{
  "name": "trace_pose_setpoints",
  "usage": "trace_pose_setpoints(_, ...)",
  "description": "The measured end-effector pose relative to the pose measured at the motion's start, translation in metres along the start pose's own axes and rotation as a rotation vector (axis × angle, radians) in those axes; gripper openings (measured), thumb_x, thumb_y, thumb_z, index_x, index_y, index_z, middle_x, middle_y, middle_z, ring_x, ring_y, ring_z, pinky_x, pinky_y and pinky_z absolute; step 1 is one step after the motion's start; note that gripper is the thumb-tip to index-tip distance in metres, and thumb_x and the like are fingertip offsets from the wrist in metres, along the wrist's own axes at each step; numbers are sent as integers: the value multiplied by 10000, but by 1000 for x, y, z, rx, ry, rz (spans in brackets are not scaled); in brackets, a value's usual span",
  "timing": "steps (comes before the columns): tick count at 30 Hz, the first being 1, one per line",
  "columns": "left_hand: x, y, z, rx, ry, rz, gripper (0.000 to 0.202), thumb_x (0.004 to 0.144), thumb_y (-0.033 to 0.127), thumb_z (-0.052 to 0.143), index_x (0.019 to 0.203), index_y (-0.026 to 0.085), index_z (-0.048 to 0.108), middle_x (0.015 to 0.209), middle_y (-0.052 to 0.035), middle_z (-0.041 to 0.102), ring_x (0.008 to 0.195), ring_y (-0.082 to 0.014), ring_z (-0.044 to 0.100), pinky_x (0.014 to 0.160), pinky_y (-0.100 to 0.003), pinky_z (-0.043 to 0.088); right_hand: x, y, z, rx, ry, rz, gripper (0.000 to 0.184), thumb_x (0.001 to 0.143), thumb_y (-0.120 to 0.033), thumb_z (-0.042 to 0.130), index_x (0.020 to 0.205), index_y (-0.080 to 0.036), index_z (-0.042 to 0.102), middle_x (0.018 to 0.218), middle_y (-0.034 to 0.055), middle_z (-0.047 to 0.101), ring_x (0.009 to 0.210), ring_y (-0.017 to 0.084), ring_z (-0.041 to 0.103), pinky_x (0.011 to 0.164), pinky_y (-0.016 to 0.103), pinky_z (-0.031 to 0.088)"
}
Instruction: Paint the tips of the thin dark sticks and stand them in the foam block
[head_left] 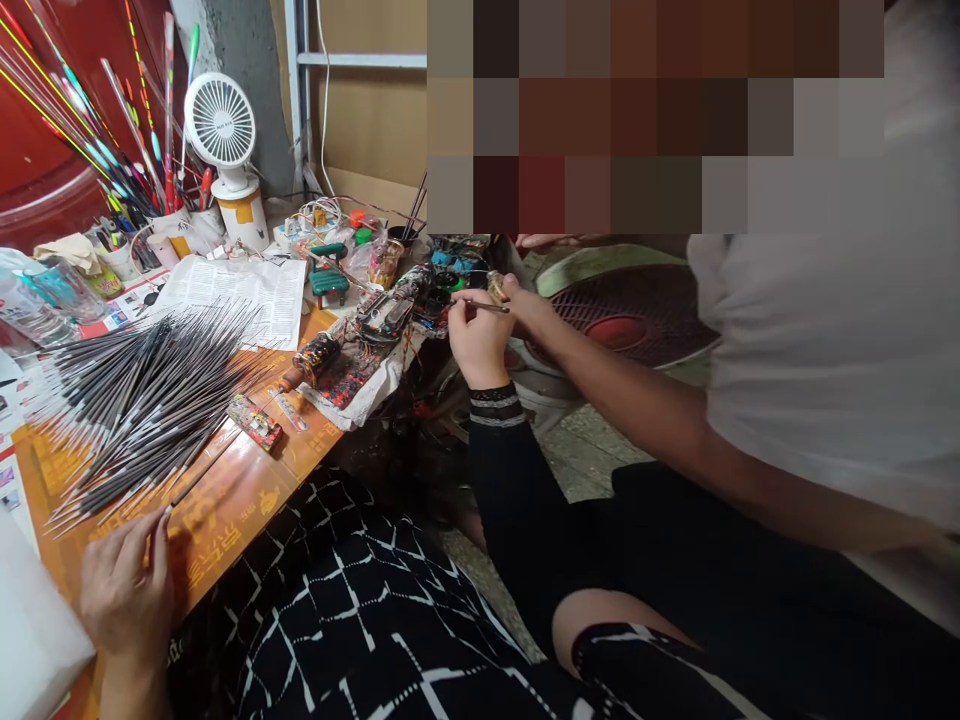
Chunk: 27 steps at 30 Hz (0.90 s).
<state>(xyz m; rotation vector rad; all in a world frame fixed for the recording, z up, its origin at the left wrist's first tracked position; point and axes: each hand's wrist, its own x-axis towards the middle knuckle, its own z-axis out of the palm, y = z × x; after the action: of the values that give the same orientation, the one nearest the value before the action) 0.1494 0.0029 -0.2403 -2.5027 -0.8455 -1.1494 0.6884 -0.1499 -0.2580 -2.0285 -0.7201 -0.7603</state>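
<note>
Noted on bench: white desk fan [220, 125] mounted on a paint-marked tub [244, 215]; coloured float sticks [90, 120] standing in pots behind; printed sheet [232, 297] lying flat; green miniature rack [330, 275] beyond it. Separate floor fan [630, 320], dark grille, red hub, right of bench

LIVE, left side: workbench [225, 510] running away from us | pile of float stems [142, 410] on it, near end | printed sheet [232, 295] right behind the pile | desk fan [220, 125] further back, on a tin [244, 215] | cloth [352, 385] right of the pile | floor fan [630, 310] beyond the bench, to the right
</note>
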Motion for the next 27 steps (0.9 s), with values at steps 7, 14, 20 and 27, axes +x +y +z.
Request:
trace_pose_setpoints(7,3,1,2,15,31,31,150,872,173,736,1020,150,726,888,-93,741,771,-197,641,778,-330,469,-5,-1,-7,-1,13,-29,227,857,-190,465,918,-175,683,895,99,727,832,230,653,836,362,516)
trace_pose_setpoints(14,4,1,3,14,32,28,135,876,186,732,1009,161,725,882,-83,740,758,-193,636,779,-329,472,-6,-6,-16,1,31,25,224,895,-235,466,933,-174,678,860,81,712,731,203,631,778,343,515)
trace_pose_setpoints(20,5,1,3,20,39,43,154,873,167,729,1026,148,724,894,-92,749,767,-200,653,776,-333,475,-7,-5,-10,74,18,3,308,963,-315,429,1024,-167,692,907,103,745,808,225,690,808,356,549)
trace_pose_setpoints(27,3,-3,4,46,39,58,139,876,187,729,1010,153,720,881,-96,747,755,-210,654,757,-342,471,-6,-5,-14,87,39,21,331,972,-341,440,1010,-151,709,818,98,748,742,217,699,776,353,562)
